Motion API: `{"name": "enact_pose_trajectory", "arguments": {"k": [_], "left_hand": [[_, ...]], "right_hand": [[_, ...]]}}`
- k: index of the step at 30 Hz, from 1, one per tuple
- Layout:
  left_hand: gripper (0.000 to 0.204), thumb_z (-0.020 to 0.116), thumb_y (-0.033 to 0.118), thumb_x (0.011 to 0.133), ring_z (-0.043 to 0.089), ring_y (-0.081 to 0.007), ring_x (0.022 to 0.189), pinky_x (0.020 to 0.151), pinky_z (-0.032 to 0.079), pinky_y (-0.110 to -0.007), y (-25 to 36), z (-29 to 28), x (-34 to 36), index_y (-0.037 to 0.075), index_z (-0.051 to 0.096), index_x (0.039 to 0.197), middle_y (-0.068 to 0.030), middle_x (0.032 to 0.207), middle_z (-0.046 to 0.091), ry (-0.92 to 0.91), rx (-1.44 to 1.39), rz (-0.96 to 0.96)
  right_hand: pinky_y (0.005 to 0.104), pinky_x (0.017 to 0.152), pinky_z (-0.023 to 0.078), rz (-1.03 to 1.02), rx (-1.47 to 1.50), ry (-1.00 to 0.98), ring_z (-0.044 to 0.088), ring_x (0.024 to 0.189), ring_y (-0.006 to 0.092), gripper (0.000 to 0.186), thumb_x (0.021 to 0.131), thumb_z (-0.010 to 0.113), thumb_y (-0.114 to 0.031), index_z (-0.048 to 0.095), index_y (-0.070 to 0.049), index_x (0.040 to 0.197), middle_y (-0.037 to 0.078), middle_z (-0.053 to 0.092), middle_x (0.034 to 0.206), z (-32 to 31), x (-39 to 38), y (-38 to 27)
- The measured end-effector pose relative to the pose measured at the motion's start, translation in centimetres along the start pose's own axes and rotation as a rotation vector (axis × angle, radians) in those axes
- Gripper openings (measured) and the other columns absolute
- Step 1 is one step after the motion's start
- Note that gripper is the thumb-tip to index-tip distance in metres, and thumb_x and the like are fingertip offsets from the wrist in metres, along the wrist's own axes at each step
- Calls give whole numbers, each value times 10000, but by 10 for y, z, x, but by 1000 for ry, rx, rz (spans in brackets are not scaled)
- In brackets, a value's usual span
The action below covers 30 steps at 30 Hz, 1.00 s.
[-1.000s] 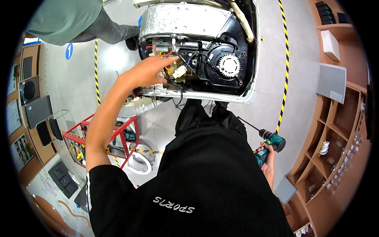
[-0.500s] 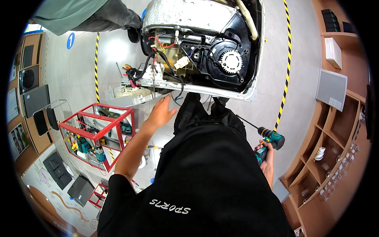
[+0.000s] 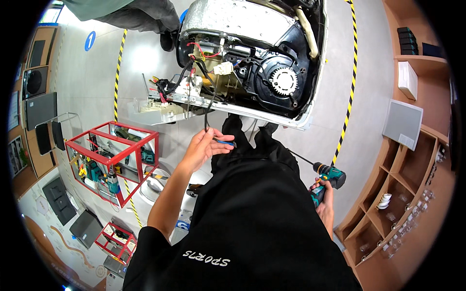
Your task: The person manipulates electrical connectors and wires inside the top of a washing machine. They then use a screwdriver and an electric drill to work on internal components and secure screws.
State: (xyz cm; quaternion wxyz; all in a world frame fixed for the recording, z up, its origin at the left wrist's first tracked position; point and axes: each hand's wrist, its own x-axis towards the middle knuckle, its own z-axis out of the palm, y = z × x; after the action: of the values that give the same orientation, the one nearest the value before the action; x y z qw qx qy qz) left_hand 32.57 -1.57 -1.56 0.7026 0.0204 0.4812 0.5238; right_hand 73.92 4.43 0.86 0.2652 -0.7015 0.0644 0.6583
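My left hand (image 3: pixel 206 147) is closed on a black cable (image 3: pixel 209 112) that runs down from the opened appliance (image 3: pixel 233 19). Blue wire ends (image 3: pixel 223 142) stick out past its fingers. My right hand (image 3: pixel 324 200) grips a teal and black cordless drill (image 3: pixel 332 175) by its handle, out to the right, with the long bit pointing up and left. In the appliance a white toothed gear (image 3: pixel 283 81) sits on a black round housing. Left of it are a white connector (image 3: pixel 224 68) and bundled red, yellow and black wires (image 3: pixel 167 87).
A red-framed cart (image 3: pixel 116 160) holding power tools stands at left. A person's dark trouser leg (image 3: pixel 145 19) is behind the appliance at the far left. Wooden shelves (image 3: pixel 403 179) line the right. Yellow-black tape (image 3: pixel 345 106) marks the floor.
My left hand has taken hold of the black cable and drawn its end down toward me. The drill remains in my right hand. The whole view has shifted slightly.
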Motion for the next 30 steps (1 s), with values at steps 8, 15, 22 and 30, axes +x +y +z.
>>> {"name": "enact_pose_trajectory", "arguments": {"k": [8,15,22,30], "left_hand": [[391,264,409,984,664,-303,742,661,546,-336,3,10,-26,72,448,1058,-286,941,614,-35,-208,118],[400,263,412,984,652,-281,639,585,527,-340,9,24,-34,72,460,1055,-255,863,631,75,-249,192],[388,303,384,984,665,-286,686,611,545,-315,28,40,-45,37,464,1053,-241,892,632,127,-127,219],[244,437,208,961,659,-274,738,650,543,-327,32,47,-44,4,455,1093,-239,944,624,110,67,355]], "right_hand": [[310,563,479,11,-30,-18,534,554,166,152,754,529,-117,499,-49,886,21,505,611,1,2,-2],[298,558,472,15,-75,-27,524,555,155,135,757,532,-125,506,-52,868,14,489,607,10,1,-6],[296,571,475,1,-102,-53,521,564,155,139,759,539,-125,502,-51,871,14,485,613,14,1,-12],[294,570,478,20,-108,-52,525,565,147,145,756,544,-121,508,-57,880,8,488,610,26,2,-15]]}}
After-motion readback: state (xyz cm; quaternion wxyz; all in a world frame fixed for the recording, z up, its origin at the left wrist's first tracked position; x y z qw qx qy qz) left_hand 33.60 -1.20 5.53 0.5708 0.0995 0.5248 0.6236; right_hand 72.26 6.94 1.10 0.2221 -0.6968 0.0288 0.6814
